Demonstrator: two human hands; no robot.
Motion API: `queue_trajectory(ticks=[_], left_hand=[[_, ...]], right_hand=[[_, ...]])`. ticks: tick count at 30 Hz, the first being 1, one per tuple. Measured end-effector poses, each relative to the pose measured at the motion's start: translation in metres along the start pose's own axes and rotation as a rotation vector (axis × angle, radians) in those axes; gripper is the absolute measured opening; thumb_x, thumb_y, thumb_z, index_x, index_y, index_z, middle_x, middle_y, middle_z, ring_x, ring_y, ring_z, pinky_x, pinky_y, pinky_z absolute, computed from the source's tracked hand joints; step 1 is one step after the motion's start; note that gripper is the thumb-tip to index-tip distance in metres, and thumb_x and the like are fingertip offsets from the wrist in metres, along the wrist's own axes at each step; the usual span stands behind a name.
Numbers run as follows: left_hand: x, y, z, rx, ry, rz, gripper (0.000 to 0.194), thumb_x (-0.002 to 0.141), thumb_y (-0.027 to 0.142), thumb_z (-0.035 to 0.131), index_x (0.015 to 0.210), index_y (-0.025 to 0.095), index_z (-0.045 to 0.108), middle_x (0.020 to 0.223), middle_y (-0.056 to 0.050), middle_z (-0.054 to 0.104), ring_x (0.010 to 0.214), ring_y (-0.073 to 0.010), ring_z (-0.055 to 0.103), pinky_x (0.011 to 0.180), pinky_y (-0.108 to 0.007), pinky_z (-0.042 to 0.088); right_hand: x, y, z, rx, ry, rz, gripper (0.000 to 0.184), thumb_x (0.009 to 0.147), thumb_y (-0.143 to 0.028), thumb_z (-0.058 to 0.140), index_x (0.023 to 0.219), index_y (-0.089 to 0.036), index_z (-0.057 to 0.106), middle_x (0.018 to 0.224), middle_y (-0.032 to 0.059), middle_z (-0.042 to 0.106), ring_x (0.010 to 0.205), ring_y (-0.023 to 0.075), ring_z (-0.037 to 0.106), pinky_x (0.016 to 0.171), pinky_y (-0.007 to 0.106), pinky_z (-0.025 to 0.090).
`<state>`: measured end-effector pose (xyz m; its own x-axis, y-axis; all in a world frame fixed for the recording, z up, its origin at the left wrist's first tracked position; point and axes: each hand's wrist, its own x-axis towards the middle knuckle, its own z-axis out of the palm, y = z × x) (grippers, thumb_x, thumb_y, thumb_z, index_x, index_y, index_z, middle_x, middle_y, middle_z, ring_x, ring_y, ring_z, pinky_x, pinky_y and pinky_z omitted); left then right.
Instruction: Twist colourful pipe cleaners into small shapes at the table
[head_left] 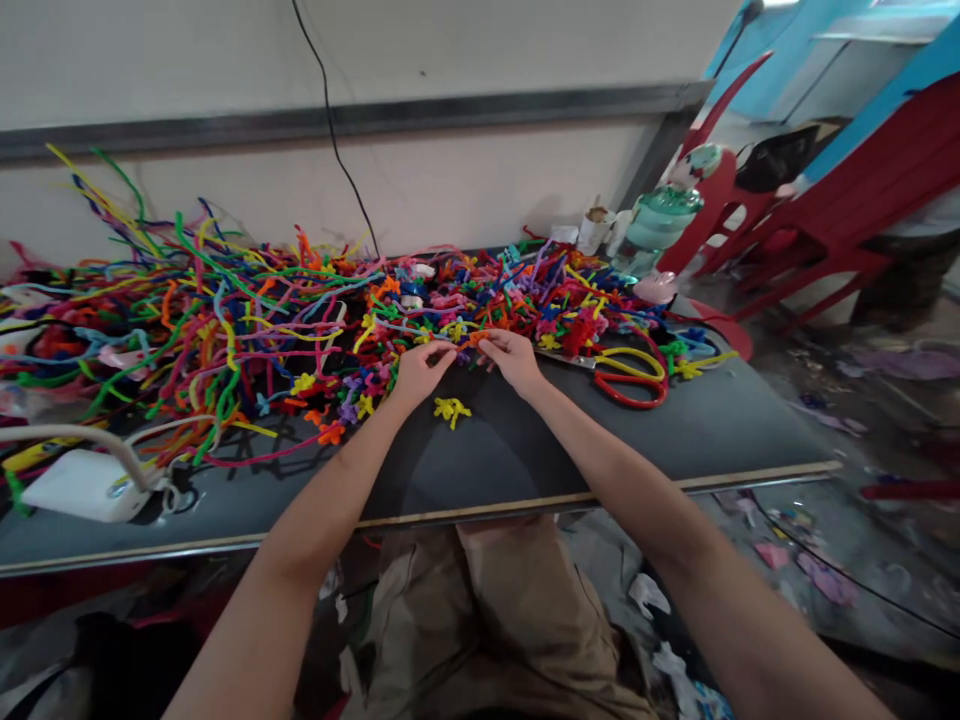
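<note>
My left hand (424,376) is closed in a pinch at the near edge of a heap of coloured pipe cleaners (457,285); what its fingertips hold is too small to make out. Close by on the right, my right hand (516,362) has its thumb and fingers pressed together on a small orange pipe cleaner piece (478,340). A yellow bent pipe cleaner piece (451,411) lies on the dark tabletop just in front of and between both hands. Scissors (634,378) with yellow and red handles rest right of my right hand, their blades partly hidden.
Long loose pipe cleaners (225,300) sprawl across the table's left side. A white box with a cable (88,487) sits front left. At the back right stands a greenish clear container (660,225). Red chairs (832,215) are beyond the table (712,430); scraps litter the floor.
</note>
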<state>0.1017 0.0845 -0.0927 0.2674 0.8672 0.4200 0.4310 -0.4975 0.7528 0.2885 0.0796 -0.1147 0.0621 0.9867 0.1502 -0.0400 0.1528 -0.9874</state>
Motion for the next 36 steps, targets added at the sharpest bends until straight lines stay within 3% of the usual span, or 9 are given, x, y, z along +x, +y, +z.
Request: queue_trajectory(ticks=[6,10,12,15,18,21,26,31,36], left_hand=[[-0.002,0.004,0.003,0.073,-0.078,0.117,0.014,0.081,0.030,0.067,0.087,0.020,0.075,0.091,-0.005,0.076,0.086,-0.0184,0.069,0.084,-0.030,0.052],[-0.002,0.006,0.003,0.037,-0.089,0.075,0.019,0.083,0.035,0.065,0.087,0.020,0.075,0.088,-0.005,0.075,0.074,-0.0160,0.067,0.072,-0.027,0.051],[-0.002,0.008,0.001,0.003,-0.037,0.009,0.024,0.086,0.036,0.061,0.097,0.020,0.074,0.088,-0.004,0.075,0.067,-0.0139,0.064,0.064,-0.025,0.048],[-0.002,0.010,0.000,-0.109,0.005,-0.052,0.030,0.085,0.038,0.061,0.107,0.019,0.071,0.086,-0.004,0.073,0.075,-0.0155,0.065,0.063,-0.023,0.047],[-0.001,0.010,0.001,-0.214,-0.077,-0.076,0.032,0.083,0.041,0.063,0.103,0.017,0.071,0.086,-0.005,0.072,0.077,-0.0159,0.065,0.066,-0.024,0.048],[-0.001,0.008,0.004,-0.249,-0.169,-0.083,0.030,0.077,0.040,0.069,0.095,0.016,0.072,0.082,-0.004,0.071,0.071,-0.0142,0.063,0.067,-0.025,0.049],[0.003,0.000,0.007,-0.304,-0.082,-0.145,0.023,0.071,0.035,0.074,0.082,0.015,0.067,0.073,-0.001,0.066,0.064,-0.0115,0.060,0.064,-0.024,0.050],[0.003,-0.002,0.007,-0.375,-0.041,-0.250,0.022,0.074,0.034,0.072,0.082,0.016,0.063,0.073,-0.001,0.066,0.059,-0.0098,0.059,0.056,-0.022,0.049],[0.002,0.000,0.010,-0.430,-0.085,-0.321,0.020,0.077,0.027,0.071,0.093,0.016,0.066,0.075,-0.003,0.070,0.056,-0.0107,0.060,0.050,-0.021,0.046]], right_hand=[[0.000,0.001,0.000,-0.031,0.067,0.012,0.048,0.069,-0.055,0.073,0.099,-0.020,0.060,0.075,0.0022,0.069,0.059,0.0130,0.062,0.048,0.024,0.050],[0.001,0.000,-0.001,-0.041,0.018,-0.050,0.043,0.076,-0.058,0.065,0.099,-0.021,0.062,0.078,0.0019,0.068,0.067,0.0132,0.064,0.052,0.023,0.052],[-0.001,-0.002,0.001,-0.039,-0.032,-0.096,0.044,0.078,-0.058,0.062,0.104,-0.023,0.062,0.077,0.0008,0.066,0.070,0.0136,0.064,0.058,0.025,0.055],[-0.004,-0.005,0.005,-0.004,-0.164,-0.101,0.051,0.081,-0.057,0.062,0.120,-0.024,0.057,0.076,-0.0006,0.065,0.062,0.0127,0.064,0.059,0.027,0.057],[-0.007,-0.007,0.007,0.005,-0.317,-0.030,0.058,0.079,-0.056,0.065,0.124,-0.021,0.053,0.078,0.0001,0.066,0.050,0.0106,0.060,0.049,0.026,0.054],[-0.008,-0.006,0.006,0.005,-0.367,-0.005,0.060,0.075,-0.055,0.070,0.119,-0.019,0.055,0.079,0.0009,0.069,0.049,0.0101,0.059,0.048,0.025,0.053],[-0.008,-0.006,0.004,-0.071,-0.294,-0.025,0.051,0.079,-0.054,0.065,0.114,-0.018,0.062,0.077,0.0039,0.072,0.058,0.0156,0.067,0.052,0.027,0.054],[-0.016,-0.013,0.004,-0.541,-0.099,-0.311,0.015,0.084,-0.031,0.064,0.090,-0.023,0.075,0.090,0.0049,0.076,0.080,0.0215,0.071,0.077,0.034,0.055],[-0.021,-0.019,0.002,-0.692,-0.077,-0.440,0.020,0.090,-0.026,0.056,0.097,-0.025,0.075,0.100,0.0053,0.076,0.092,0.0239,0.070,0.082,0.036,0.053]])
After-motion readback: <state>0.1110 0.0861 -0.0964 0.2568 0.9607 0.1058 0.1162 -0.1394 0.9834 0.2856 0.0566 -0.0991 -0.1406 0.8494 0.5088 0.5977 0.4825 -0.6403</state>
